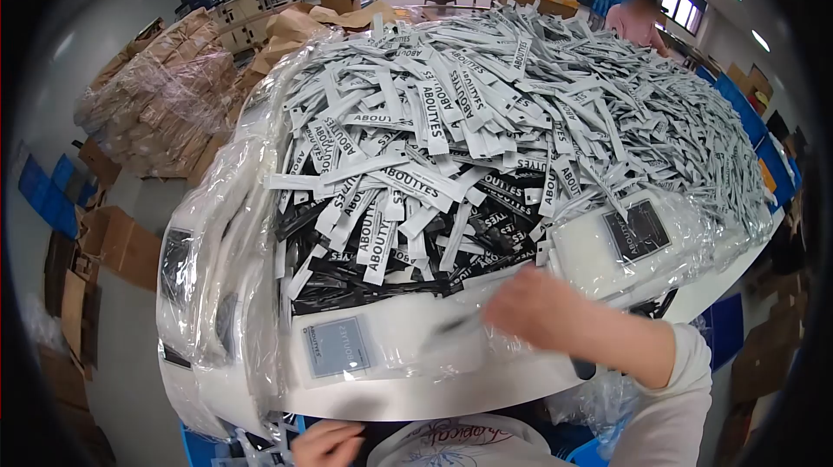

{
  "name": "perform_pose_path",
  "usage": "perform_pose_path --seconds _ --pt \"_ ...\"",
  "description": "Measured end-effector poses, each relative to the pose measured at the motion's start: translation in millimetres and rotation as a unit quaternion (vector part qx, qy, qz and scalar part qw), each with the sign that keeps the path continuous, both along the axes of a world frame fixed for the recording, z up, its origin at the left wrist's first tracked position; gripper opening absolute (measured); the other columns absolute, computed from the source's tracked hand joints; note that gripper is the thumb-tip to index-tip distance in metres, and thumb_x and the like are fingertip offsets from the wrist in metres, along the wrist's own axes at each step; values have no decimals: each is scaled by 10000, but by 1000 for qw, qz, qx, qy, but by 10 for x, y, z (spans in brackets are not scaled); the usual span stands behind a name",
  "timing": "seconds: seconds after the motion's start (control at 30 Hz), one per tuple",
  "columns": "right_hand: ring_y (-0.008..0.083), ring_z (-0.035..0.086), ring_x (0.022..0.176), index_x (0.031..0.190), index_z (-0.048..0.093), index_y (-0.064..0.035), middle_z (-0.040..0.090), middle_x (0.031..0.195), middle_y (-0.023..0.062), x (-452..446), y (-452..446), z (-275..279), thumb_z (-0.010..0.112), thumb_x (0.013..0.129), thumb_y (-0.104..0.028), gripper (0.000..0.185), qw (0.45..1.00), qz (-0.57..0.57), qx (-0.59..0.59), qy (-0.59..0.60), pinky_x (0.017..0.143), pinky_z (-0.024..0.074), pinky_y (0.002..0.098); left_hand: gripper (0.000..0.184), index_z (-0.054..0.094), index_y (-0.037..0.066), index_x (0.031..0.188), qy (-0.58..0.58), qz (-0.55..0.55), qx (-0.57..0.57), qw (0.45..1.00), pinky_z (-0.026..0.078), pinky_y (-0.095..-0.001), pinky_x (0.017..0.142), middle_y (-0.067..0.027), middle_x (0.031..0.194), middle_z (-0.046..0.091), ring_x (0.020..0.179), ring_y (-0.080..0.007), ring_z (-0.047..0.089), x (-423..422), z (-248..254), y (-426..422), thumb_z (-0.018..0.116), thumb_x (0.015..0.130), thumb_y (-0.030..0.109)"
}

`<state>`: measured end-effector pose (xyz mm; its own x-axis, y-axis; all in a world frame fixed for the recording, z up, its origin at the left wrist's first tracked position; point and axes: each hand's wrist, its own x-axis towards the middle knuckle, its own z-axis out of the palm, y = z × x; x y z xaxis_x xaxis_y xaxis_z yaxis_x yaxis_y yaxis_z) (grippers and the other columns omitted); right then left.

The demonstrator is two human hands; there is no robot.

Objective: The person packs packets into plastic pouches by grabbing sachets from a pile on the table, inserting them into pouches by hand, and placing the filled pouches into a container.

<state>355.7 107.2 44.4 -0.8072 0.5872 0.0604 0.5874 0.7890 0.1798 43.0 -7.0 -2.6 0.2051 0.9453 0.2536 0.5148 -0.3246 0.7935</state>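
Many ABOUTYES stick sachets [512,120] are still lying loose; whether the right hand [529,306] or left hand [328,443] is gripping anything, I cannot tell.

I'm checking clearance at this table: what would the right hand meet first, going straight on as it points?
Probably the blurred dark strip just ahead of the right hand, over the clear plastic bag; blur and depth leave it unclear whether hand and strip touch.

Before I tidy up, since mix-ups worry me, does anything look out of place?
Toward the near side, black packets lie jumbled with white packets, so the colours look mixed, though that may be intended.
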Motion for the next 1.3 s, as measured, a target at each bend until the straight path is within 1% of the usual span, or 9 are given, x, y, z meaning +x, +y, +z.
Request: perform_pose_path --seconds 0.07,0.23,0.4,0.5,0.57,0.83,1.07,1.27,1.3 --pt "155 527 709 743 532 -77 510 702 7 -272 -266 -52 546 671 -129 90 994 80 -37 62 665 401 279 821 457 -47 1153 136 -100 108 980 390 -404 880 -213 1092 510 1025 -370 484 394 -1 224 810 514 330" --pt "179 546 785 873 561 -44 569 824 42 -380 -504 -106 562 747 -121 148 926 110 -221 285 748 408 299 582 479 52 1143 33 -324 -211 921 453 -324 757 -117 875 625 807 -302 597 768 -386 464 701 683 331" --pt "234 551 970 1149 500 -27 598 1011 110 -494 -809 -704 488 870 -99 289 678 17 -474 561 926 376 386 101 636 -6 812 -117 -314 61 940 465 -342 660 -116 824 629 742 -276 592 1042 -469 352 638 713 13" --pt "242 595 802 1128 484 -4 613 862 139 -464 -959 -728 419 900 -94 254 552 -29 -452 700 863 432 409 313 522 72 1117 -36 -370 -393 841 478 -306 647 -27 725 629 667 -177 619 825 -374 478 550 832 199" --pt "194 592 676 1120 471 4 602 769 124 -327 -970 -623 368 925 -121 254 438 -30 -388 811 799 481 380 252 557 57 1085 -61 -393 -340 852 479 -296 663 -50 743 633 682 -154 617 639 -510 537 518 851 143" --pt "185 543 501 829 527 -22 543 592 106 -103 -511 -1111 611 720 36 150 758 -263 30 596 448 417 252 305 591 20 1012 222 -95 85 967 404 -406 863 -148 1124 539 1044 -322 502 395 -691 779 634 748 168" --pt "194 497 472 762 531 -40 520 592 86 -81 -491 -1156 636 729 -36 110 761 -355 28 542 447 386 280 266 610 20 970 123 -31 43 991 463 -378 764 -143 973 614 887 -317 588 294 -748 692 652 719 96" --pt "139 476 499 751 527 -15 533 606 56 -364 -742 -1551 617 772 -105 129 597 -423 -121 671 453 360 268 475 566 -16 1012 52 -63 149 985 450 -359 756 -158 961 593 874 -301 571 623 -841 500 746 592 111" --pt "138 473 496 752 527 -10 540 607 49 -424 -741 -1628 609 780 -112 133 558 -466 -195 658 450 359 272 157 630 -3 832 -3 -5 200 980 464 -361 670 -142 832 618 765 -294 583 879 -438 466 666 682 27"
